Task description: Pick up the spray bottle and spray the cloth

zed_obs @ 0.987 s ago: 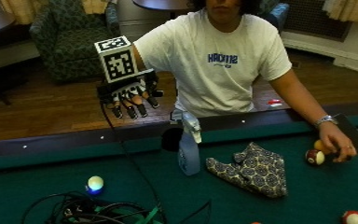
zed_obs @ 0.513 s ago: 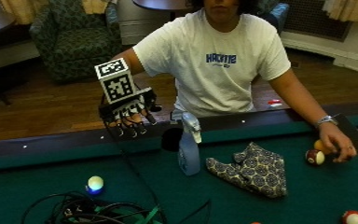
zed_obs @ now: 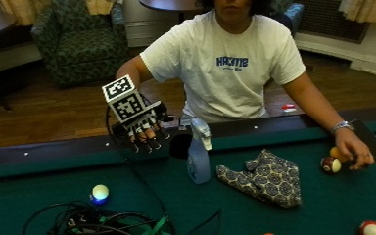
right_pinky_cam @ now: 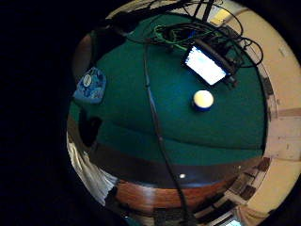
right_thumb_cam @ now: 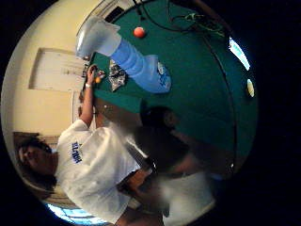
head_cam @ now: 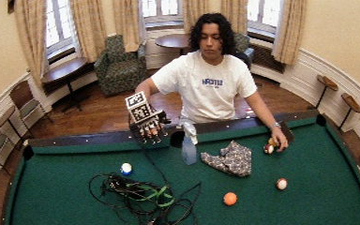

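- The gloved right hand (zed_obs: 142, 133) hangs in the air over the dark rail of the green desk (zed_obs: 58, 181). Its fingers (zed_obs: 150, 143) point down, a little apart, and hold nothing.
- The spray bottle (zed_obs: 199, 155) stands upright on the green desk, near the rail, just beside the hand but not touching it.
- The cloth (zed_obs: 264, 177) lies crumpled on the desk next to the bottle, on the side away from the gloved hand.
- The bare hand (zed_obs: 351, 152) rests on the desk by two balls (zed_obs: 331, 164), well apart from the bottle.
- A white and blue ball (zed_obs: 99, 193) sits by a heap of cables (zed_obs: 103, 223).
- An orange ball (head_cam: 230, 198) lies further out on the desk.
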### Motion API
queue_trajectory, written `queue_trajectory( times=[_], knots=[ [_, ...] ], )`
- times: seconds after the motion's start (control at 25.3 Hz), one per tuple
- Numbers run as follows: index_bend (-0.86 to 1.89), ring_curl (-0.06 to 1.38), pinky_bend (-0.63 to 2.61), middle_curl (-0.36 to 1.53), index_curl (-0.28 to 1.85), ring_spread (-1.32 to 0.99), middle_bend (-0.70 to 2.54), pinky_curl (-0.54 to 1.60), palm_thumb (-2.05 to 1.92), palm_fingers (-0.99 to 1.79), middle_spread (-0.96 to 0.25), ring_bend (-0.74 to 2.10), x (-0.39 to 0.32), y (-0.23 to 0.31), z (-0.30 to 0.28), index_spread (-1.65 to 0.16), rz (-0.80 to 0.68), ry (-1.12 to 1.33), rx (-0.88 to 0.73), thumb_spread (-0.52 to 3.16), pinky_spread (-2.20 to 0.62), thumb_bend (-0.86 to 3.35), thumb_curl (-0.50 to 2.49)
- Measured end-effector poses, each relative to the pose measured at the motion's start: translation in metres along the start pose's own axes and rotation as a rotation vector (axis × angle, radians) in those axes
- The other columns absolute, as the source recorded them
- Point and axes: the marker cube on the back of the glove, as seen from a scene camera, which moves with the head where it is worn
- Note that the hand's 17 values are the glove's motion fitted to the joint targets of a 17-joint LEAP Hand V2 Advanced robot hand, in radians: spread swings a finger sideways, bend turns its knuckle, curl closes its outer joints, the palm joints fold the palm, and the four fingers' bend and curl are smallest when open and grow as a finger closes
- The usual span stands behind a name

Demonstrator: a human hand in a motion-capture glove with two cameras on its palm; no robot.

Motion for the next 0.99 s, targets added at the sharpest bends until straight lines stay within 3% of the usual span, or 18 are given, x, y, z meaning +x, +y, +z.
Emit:
queue_trajectory(
  times=[0.67,0.99],
  knots=[
    [0.12,0.3,0.48,0.29,0.22,-0.13,0.19,0.34,0.53,0.43,-0.12,0.48,-0.023,-0.01,0.051,-0.44,0.031,-0.702,0.063,1.03,0.22,0.02,0.32],
    [0.1,0.32,0.61,0.29,0.19,-0.15,0.18,0.37,0.71,0.59,-0.14,0.53,-0.028,-0.015,0.06,-0.43,0.021,-0.853,0.132,1.05,0.15,0.07,0.36]
  ],
)
